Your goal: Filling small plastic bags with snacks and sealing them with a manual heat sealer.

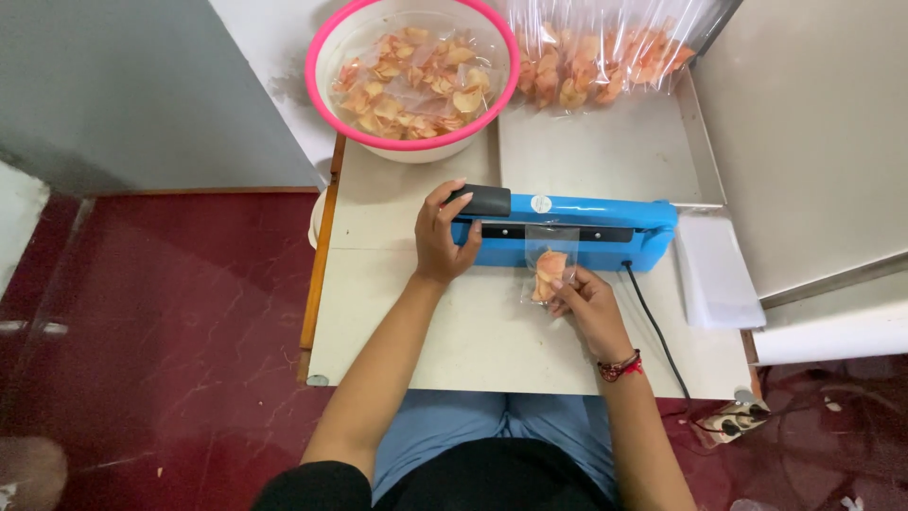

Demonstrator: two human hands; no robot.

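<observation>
The left hand grips the handle of the blue sealer, while the right hand pinches the small bag of chips, light, slippery and fragile inside, lying under the sealer's arm.

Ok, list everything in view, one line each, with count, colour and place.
table: one, off-white, centre, over a dark red floor
sealer: one, blue with a black handle at its left end, across the table's middle
cord: one, black, runs from the sealer's right end off the near table edge
small bag: one, clear with orange chips, its top under the sealer's arm
basin: one, pink-rimmed, far left of the table, full of bagged chips
big bag: one, clear with orange chips, far edge, right of the basin
sheets: a stack, clear-white, right of the sealer
power strip: one, white, floor at lower right
left hand: on the sealer's handle
right hand: pinching the small bag; red wristband
</observation>
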